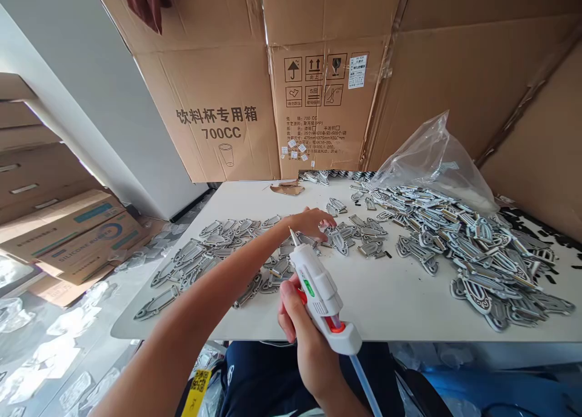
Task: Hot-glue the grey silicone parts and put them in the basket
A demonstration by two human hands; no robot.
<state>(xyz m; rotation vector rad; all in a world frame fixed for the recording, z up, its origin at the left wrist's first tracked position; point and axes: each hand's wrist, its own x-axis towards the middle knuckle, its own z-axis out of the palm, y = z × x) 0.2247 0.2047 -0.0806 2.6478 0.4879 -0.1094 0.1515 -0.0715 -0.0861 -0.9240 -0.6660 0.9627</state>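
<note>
Brown cardboard (pixel 227 77) is walling off the far side of the white counter (pixel 386 311), probably standing there as a screen. Down on the floor at left, cartons (pixel 86 235) are lying near the counter, their contents not showing. Over at right, a big heap (pixel 454 235) of grey pieces is sprawling, and behind it a clear bag (pixel 422 156) is slumping onto the pile. It's looking like the pile's source, though whether pieces are sitting inside, I'm not able to tell. Across at left, a thinner spread (pixel 191 256) is lying apart from the heap, seemingly keeping two lots from mixing.

Now the hands! The left hand (pixel 311 223) is hanging over the spread's right end; nearer, the right hand (pixel 304 329) is wrapping its fingers snugly round the glue gun (pixel 321 277). The nozzle (pixel 294 237) is tilting up and leftward, likely for keeping the tip clear of the counter. A glue stick (pixel 366 383) is poking out of the gun's back. Below the left fingers, which are curling slightly apart, one piece (pixel 339 242) is lying; whether they're pinching it, I'm not able to tell. Smallest of all, black bits (pixel 516 216) are littering the counter's right end.
</note>
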